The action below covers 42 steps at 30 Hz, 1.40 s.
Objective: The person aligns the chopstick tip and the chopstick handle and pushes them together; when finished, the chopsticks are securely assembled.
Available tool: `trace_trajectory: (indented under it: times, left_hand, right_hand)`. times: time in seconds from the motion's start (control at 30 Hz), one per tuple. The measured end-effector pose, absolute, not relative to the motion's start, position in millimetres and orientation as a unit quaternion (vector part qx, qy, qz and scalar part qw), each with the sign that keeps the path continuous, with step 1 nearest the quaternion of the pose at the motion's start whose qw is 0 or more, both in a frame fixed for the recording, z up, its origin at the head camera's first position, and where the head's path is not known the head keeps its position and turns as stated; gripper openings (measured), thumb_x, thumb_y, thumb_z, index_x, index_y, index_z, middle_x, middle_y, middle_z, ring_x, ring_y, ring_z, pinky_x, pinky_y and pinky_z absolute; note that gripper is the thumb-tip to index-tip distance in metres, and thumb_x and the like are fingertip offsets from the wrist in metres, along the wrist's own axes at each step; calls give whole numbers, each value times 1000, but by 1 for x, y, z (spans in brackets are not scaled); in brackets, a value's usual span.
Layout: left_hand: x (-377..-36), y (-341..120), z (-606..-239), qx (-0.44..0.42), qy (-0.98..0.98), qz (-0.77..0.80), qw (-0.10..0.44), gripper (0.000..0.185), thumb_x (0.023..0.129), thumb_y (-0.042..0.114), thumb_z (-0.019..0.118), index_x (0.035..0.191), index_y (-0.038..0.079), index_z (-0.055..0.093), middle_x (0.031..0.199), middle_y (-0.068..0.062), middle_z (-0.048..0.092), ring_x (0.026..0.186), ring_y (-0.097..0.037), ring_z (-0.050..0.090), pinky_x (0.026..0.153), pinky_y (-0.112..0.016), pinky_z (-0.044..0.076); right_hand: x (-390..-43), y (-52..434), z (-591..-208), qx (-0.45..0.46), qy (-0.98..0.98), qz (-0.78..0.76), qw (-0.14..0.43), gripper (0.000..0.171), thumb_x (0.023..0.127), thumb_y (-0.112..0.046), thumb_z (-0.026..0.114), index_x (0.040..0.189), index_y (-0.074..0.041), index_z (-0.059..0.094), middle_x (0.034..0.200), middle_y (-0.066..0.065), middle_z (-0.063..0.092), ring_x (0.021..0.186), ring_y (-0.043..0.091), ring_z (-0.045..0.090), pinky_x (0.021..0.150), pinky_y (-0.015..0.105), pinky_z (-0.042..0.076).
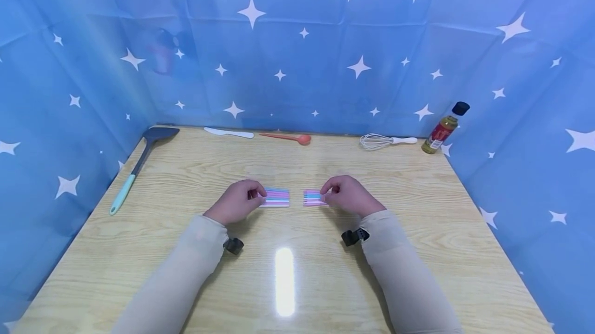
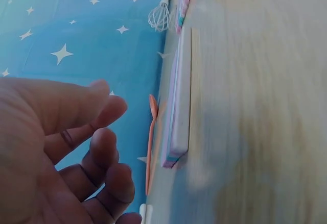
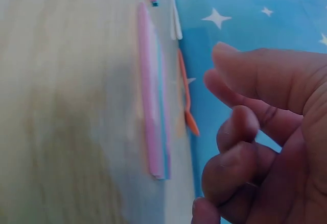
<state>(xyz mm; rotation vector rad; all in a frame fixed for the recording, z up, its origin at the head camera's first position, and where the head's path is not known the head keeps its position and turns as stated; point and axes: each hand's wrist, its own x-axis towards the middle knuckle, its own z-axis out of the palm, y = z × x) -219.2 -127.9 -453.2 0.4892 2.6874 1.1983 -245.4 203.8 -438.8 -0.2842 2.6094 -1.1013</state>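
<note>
Two small bundles of pastel sticks lie side by side on the wooden table [image 1: 186,272]. My left hand [image 1: 238,201] sits at the left end of the left bundle [image 1: 277,197]. In the left wrist view its fingers [image 2: 110,112] are loosely curled and hold nothing, with that bundle [image 2: 180,106] lying a little apart. My right hand [image 1: 347,195] sits at the right end of the right bundle [image 1: 311,197]. The right wrist view shows its fingers [image 3: 225,96] loosely bent and empty beside that bundle [image 3: 153,96].
Along the table's back edge lie a white knife [image 1: 229,132], an orange spoon [image 1: 288,138] and a whisk [image 1: 383,141]. An oil bottle [image 1: 443,128] stands at the back right. A dark spatula [image 1: 139,163] lies along the left edge. Blue starred cloth walls three sides.
</note>
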Motion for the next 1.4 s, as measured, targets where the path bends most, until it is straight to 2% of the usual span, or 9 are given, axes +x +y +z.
trace_trajectory:
  times: [0.2, 0.43, 0.6, 1.1, 1.4]
  left_hand:
    - [-220, -128, -458, 157, 898, 400, 92, 9, 102, 16, 67, 105, 12, 74, 90, -3, 59, 79, -18, 52, 71, -34, 46]
    - [-220, -128, -460, 135, 907, 385, 102, 8, 102, 13, 67, 103, 12, 75, 88, -4, 57, 77, -18, 51, 69, -34, 44]
    - [-220, -127, -459, 127, 915, 368, 108, 8, 101, 11, 66, 102, 12, 74, 89, -3, 58, 81, -19, 52, 72, -34, 44]
    - [-221, -127, -463, 136, 924, 344, 98, 8, 100, 7, 66, 95, 11, 70, 82, -2, 56, 74, -18, 52, 70, -33, 44]
    - [-221, -126, -464, 126, 929, 334, 98, 9, 100, 9, 68, 92, 13, 68, 84, -2, 59, 76, -18, 54, 72, -34, 45]
  right_hand:
    - [-243, 200, -444, -110, 909, -369, 159, 3, 94, -19, 78, 96, -17, 79, 71, 1, 50, 63, 20, 44, 62, 35, 40]
    - [-241, 199, -447, -112, 912, -356, 172, 6, 91, -15, 79, 95, -11, 77, 79, 3, 59, 66, 20, 49, 62, 34, 42]
    - [-240, 198, -446, -116, 917, -339, 177, 5, 92, -13, 80, 90, -13, 76, 81, 2, 64, 68, 19, 51, 62, 34, 44]
    - [-239, 198, -445, -122, 928, -310, 169, 10, 93, -12, 80, 86, -17, 73, 81, 3, 63, 69, 20, 52, 63, 34, 44]
    - [-241, 201, -445, -114, 933, -299, 165, 9, 91, -12, 80, 86, -17, 74, 84, 3, 64, 71, 21, 54, 64, 35, 45]
